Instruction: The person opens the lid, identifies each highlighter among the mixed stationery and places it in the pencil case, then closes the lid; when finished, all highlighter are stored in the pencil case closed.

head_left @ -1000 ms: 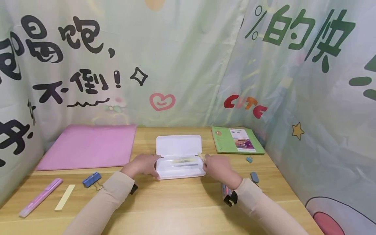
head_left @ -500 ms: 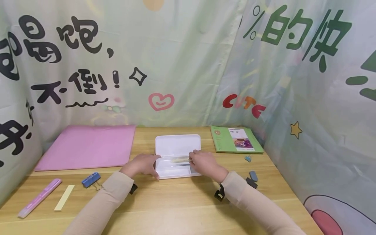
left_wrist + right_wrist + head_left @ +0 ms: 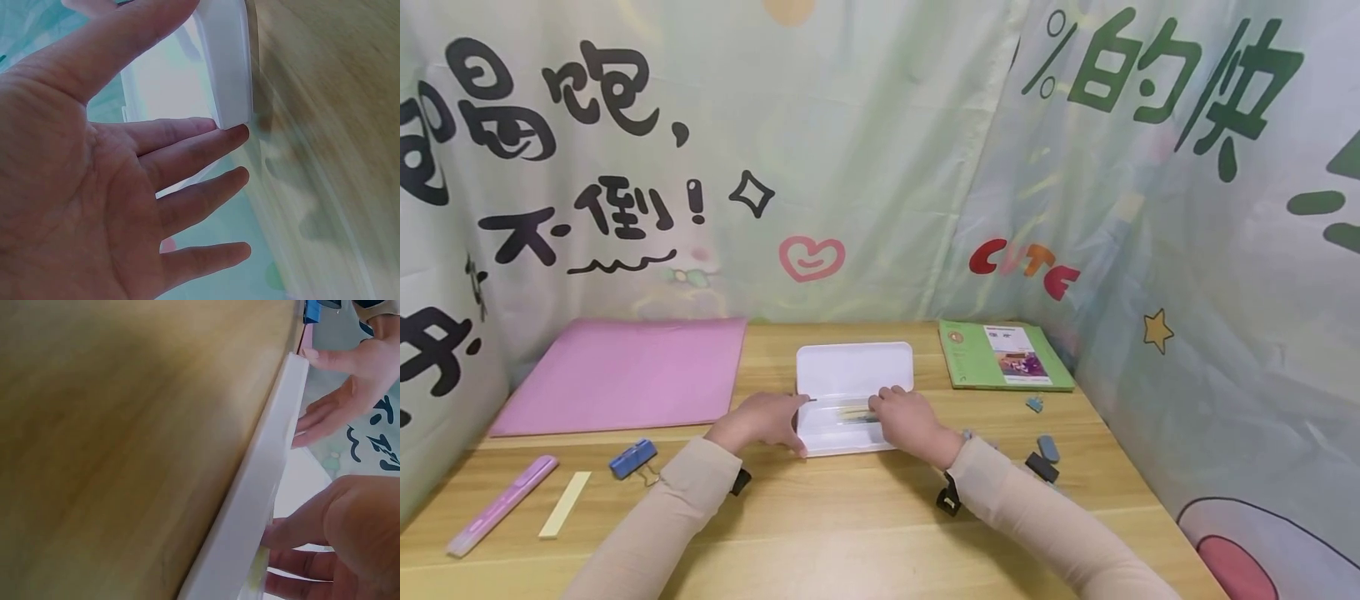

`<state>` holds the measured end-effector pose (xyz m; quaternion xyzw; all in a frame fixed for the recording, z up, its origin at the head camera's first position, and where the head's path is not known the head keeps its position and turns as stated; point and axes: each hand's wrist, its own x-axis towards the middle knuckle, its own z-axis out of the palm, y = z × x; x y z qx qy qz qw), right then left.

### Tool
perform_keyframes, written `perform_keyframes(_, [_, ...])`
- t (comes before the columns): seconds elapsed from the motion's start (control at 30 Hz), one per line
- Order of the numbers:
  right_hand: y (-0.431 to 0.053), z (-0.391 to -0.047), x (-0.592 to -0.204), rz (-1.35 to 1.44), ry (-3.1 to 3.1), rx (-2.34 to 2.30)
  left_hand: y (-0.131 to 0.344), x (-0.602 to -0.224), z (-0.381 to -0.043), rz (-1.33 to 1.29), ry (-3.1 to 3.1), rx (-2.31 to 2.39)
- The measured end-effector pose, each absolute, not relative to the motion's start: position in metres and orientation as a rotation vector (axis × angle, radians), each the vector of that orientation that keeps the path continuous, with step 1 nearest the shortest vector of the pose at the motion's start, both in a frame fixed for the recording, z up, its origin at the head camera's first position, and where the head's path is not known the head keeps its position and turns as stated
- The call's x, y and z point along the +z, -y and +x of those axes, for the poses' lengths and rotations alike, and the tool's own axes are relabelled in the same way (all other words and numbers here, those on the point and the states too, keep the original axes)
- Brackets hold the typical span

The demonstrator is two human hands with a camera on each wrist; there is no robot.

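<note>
The open white plastic pencil case (image 3: pixel 850 400) lay at the middle of the wooden worktop (image 3: pixel 865 517), its long axis running left to right and its lid folded back flat on the far side. The left hand (image 3: pixel 760 421) rested against the case's left end, fingers straight and spread, the thumb along the top edge and a fingertip touching the lower corner. The right hand (image 3: pixel 906 417) was the nearer one to the contents: it reached down into the right half of the tray, fingers bent onto a pale yellow strip (image 3: pixel 850 410) lying lengthwise inside, with a dark slim pen beside it; whether that grip pinched the strip or only pressed on it could not be told. The strip lay leftward from the right hand's fingertips.
</note>
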<state>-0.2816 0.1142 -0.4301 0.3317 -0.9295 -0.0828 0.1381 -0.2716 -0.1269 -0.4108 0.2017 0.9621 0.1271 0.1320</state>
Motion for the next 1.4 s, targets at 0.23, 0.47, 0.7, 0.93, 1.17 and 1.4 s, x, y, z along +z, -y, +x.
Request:
perform_keyframes(0.23, [-0.116,-0.279,-0.435,0.988,2.707,-0.267,0.126,-0.412,-0.271,0.574,-2.785,0.372])
perform_keyframes(0.47, [-0.120,-0.278,-0.433,1.035,2.711,-0.215,0.126,-0.410,-0.271,0.577,-2.798,0.364])
perform_keyframes(0.7, [-0.130,-0.272,-0.427,0.995,2.707,-0.176,0.126,-0.410,-0.271,0.573,-2.798,0.378])
perform_keyframes(0.93, [-0.153,-0.257,-0.417,0.738,2.811,-0.194,0.126,-0.411,-0.271,0.590,-2.804,0.370])
perform_keyframes(1.17, [-0.186,-0.244,-0.409,0.421,3.026,-0.262,0.125,-0.412,-0.271,0.593,-2.808,0.378])
perform_keyframes(1.4, [-0.200,-0.233,-0.408,0.415,3.075,-0.338,0.127,-0.412,-0.270,0.594,-2.813,0.390])
